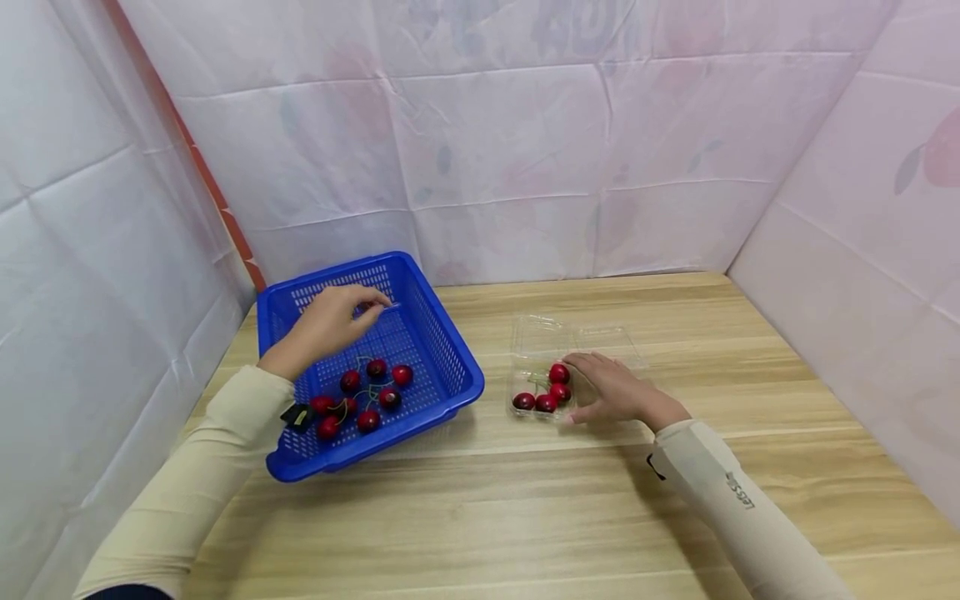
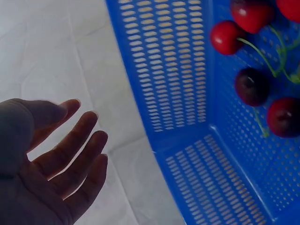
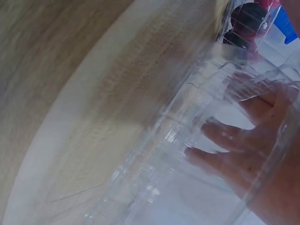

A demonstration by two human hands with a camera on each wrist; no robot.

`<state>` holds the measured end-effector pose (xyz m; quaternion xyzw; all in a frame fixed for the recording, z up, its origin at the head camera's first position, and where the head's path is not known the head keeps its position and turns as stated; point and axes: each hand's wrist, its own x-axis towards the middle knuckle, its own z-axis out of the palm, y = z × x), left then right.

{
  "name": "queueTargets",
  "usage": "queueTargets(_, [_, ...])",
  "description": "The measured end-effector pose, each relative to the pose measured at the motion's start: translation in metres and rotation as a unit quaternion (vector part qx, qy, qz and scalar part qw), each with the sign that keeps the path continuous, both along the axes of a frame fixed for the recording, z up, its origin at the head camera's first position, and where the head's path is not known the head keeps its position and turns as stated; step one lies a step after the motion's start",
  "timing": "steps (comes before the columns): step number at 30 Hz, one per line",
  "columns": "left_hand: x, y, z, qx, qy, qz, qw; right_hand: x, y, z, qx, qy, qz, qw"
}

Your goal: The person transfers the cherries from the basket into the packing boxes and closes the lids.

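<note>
My left hand [image 1: 336, 321] hovers over the blue plastic basket [image 1: 457, 367], fingers loosely bent. In the left wrist view nothing lies between the fingers [image 2: 86, 168]. Several dark red cherries [image 1: 367, 421] with green stems lie in the near part of the basket. Part of another red thing shows behind the left fingers in the head view, mostly hidden. At the right side of a clear plastic box [image 1: 519, 379] rests my right hand [image 1: 618, 392], thumb near its front corner and fingers by its hinge side. Several cherries [image 1: 546, 403] sit inside the box. Through clear plastic, the right wrist view shows spread fingers [image 3: 222, 136].
The open clear lid [image 1: 543, 336] lies behind the box on the wooden table [image 1: 480, 517]. Pale printed cloth [image 1: 502, 167] hangs behind and on both sides. The basket stands close to the left cloth.
</note>
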<state>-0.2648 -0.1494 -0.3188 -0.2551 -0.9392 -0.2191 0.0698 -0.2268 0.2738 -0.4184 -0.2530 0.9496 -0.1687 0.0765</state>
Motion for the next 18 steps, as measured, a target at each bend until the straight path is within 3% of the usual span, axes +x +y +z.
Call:
queueTargets(4, [-0.006, -0.001, -0.007, -0.027, -0.016, 0.016, 0.9994, -0.001, 0.0, 0.001, -0.002, 0.0, 0.002, 1.0])
queueTargets(10, [-0.013, 0.0, -0.015, -0.068, -0.069, 0.007, 0.9952, -0.001, 0.002, 0.001, -0.002, -0.001, 0.003, 1.0])
queueTargets(18, [-0.017, -0.001, -0.024, -0.136, -0.184, -0.011, 0.9734, 0.0, 0.003, 0.0, -0.003, 0.003, 0.003, 1.0])
